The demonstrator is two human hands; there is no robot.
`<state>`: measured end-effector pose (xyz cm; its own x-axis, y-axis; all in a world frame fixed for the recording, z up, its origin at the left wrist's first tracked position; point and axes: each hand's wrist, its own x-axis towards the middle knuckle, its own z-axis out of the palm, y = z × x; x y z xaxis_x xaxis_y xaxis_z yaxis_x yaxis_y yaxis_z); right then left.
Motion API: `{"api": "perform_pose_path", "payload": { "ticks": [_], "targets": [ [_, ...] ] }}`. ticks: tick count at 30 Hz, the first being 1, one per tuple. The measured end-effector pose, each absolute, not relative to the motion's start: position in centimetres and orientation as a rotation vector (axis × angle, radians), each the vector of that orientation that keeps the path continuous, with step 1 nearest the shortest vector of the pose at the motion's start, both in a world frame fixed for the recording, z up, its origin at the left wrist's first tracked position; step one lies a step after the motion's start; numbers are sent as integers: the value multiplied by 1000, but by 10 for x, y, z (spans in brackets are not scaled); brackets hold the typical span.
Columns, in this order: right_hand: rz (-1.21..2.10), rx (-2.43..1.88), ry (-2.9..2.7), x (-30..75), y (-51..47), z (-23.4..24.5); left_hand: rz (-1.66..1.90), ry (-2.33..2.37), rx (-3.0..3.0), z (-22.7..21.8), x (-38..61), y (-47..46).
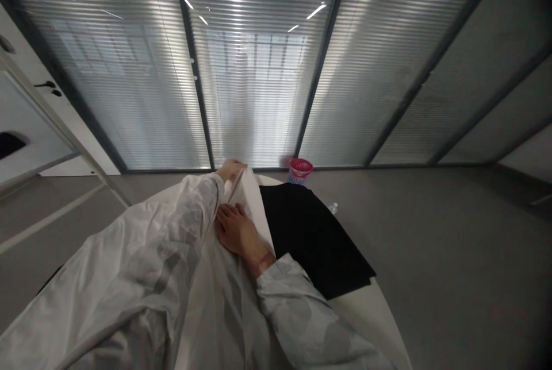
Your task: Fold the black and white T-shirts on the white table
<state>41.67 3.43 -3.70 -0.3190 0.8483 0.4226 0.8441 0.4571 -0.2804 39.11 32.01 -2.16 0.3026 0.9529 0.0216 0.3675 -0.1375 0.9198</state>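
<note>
A white cloth point(254, 197) runs lengthwise over the round white table point(357, 307), its raised edge standing beside a black sheet point(313, 238). At the far end, my left hand point(232, 169) is closed on the cloth, with its fingertips partly hidden. Nearer to me, my right hand point(238, 231) lies palm down on the cloth, its fingers slightly apart and bent a little. Loose white fabric spreads toward me under both forearms. Wide pale patterned sleeves cover my arms and hide much of the table's left side.
A pink and blue basket point(299, 170) stands on the floor beyond the table. A clear bottle point(333, 208) shows past the right edge. Glass panels with blinds point(259, 100) form the far wall. At the left are a white door point(69, 100) and a pale metal frame point(92, 172).
</note>
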Motion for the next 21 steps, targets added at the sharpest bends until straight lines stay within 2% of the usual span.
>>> {"api": "perform_pose_path", "payload": {
  "ticks": [5,16,21],
  "targets": [
    [39,-1373,-2194,419,34,-34,888,1180,1749,-27,382,320],
    [47,-1468,-2243,416,35,-33,775,913,1921,-44,324,301],
    [44,-1486,-2260,417,33,-31,667,791,1971,-38,318,303]
  ]
}}
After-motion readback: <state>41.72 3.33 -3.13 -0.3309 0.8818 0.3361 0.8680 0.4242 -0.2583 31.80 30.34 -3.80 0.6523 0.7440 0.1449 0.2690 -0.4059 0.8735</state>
